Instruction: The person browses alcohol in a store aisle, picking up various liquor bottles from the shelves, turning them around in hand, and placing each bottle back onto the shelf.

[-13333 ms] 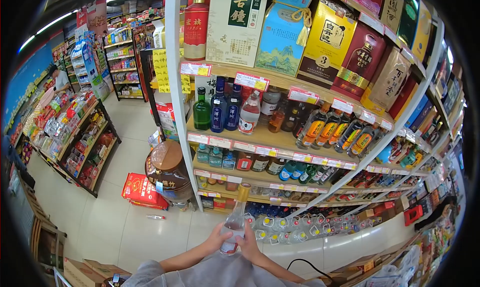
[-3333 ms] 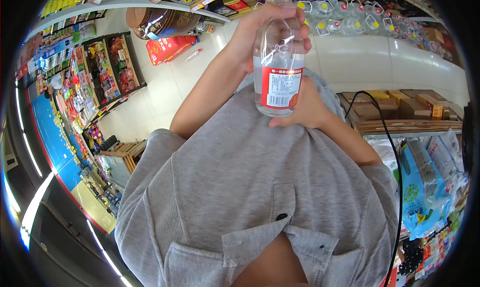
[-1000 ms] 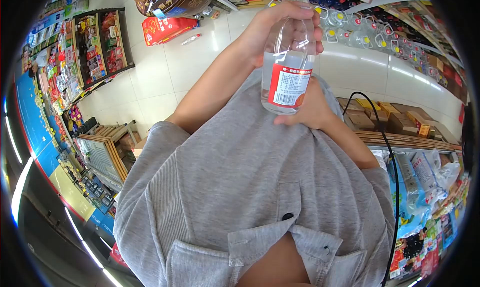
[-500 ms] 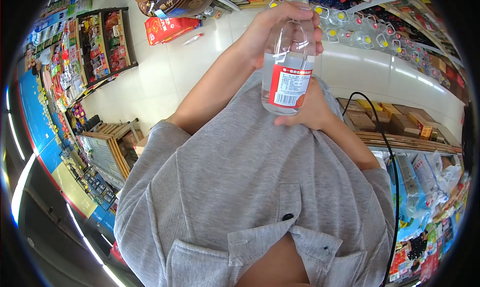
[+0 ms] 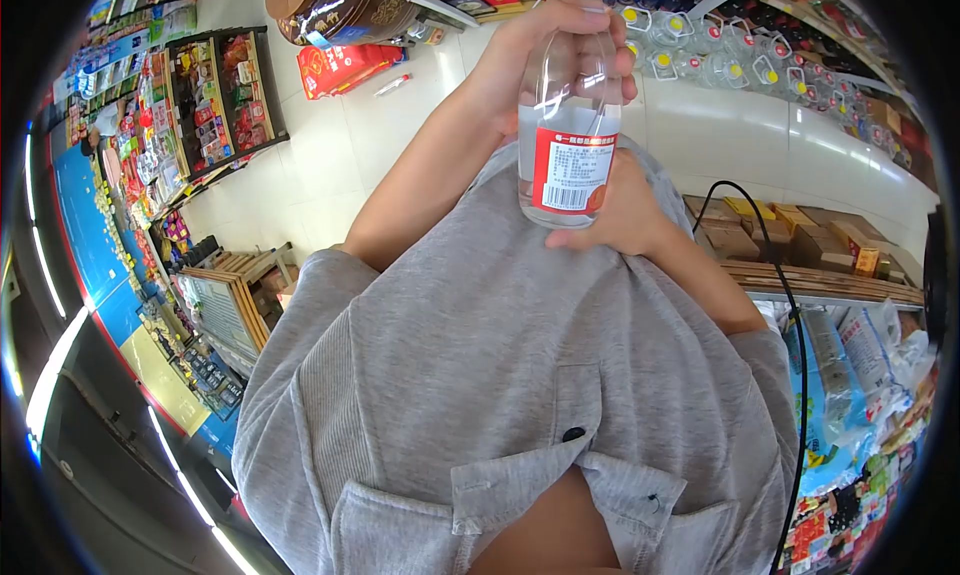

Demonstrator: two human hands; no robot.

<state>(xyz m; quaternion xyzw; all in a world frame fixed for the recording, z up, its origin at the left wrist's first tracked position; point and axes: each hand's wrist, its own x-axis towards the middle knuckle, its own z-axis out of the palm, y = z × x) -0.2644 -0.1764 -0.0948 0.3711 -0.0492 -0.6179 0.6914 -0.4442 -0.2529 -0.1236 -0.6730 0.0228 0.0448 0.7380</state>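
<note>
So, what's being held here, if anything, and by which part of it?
A clear bottle, held by its neck and shoulder in the left hand. The right hand is behind its lower part; whether it grips there cannot be told.

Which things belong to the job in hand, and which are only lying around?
In the job:
clear glass bottle
left hand, around its upper part
right hand, behind its lower part

Lying around:
red bag
brown jar
clear jugs
cardboard boxes
</note>
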